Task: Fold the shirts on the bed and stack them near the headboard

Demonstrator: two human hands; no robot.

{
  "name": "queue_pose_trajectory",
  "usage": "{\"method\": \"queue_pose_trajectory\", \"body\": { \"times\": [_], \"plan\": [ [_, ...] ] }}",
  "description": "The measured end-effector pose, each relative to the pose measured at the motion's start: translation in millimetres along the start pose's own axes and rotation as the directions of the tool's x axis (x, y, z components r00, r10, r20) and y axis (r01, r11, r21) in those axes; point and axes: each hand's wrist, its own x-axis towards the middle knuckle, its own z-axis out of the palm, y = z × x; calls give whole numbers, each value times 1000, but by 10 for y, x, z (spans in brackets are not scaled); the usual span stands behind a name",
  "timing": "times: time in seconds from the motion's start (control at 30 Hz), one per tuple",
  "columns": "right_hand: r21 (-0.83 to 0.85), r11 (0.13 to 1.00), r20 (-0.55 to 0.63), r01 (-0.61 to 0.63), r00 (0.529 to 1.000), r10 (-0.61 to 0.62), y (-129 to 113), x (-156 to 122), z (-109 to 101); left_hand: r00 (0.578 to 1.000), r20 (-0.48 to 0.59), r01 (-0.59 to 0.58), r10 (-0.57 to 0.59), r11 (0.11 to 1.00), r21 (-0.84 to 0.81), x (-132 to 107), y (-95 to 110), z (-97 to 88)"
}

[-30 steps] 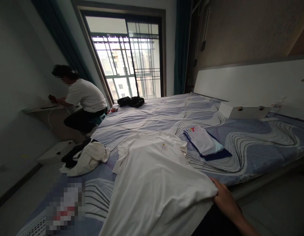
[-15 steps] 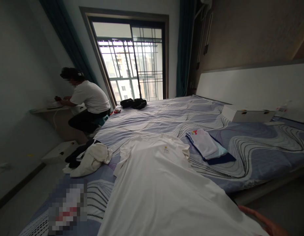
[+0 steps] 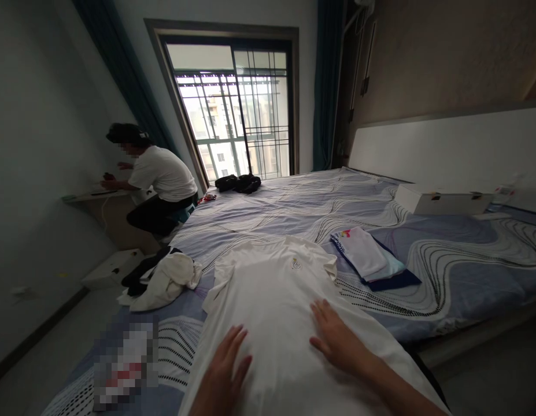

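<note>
A white T-shirt [image 3: 276, 289] with a small chest print lies spread out on the bed [image 3: 289, 205], its collar toward the far side. Over the left part of its body is my left hand [image 3: 226, 367], fingers stretched out and thumb apart. My right hand [image 3: 335, 338] is above the shirt's right part, also with its fingers extended. Neither hand grips the cloth; whether the palms touch it I cannot tell. To the right of the shirt lies a small stack of folded clothes [image 3: 367, 254], white and light blue over dark blue.
Crumpled white and black clothes [image 3: 167, 277] lie at the bed's left edge, near a blurred-out item [image 3: 126, 364]. White boxes [image 3: 443, 202] stand on the bed and floor. Black bundles [image 3: 237, 183] rest by the window. A person [image 3: 163, 173] sits at a small table, left.
Both my hands have come in over the shirt with fingers spread; before, only my right hand showed at the lower right edge. The seated person's hand has risen slightly.
</note>
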Motion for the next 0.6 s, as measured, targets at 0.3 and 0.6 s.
{"method": "queue_pose_trajectory", "body": {
  "times": [0.3,0.6],
  "plan": [
    [-104,985,-167,-139,979,121,109,1424,289,991,115,26,-70,937,348,1437,-320,472],
    [-116,940,-281,-320,919,277,247,1910,267,802,-327,585,-500,769,257,2005,-866,338]
  ]
}}
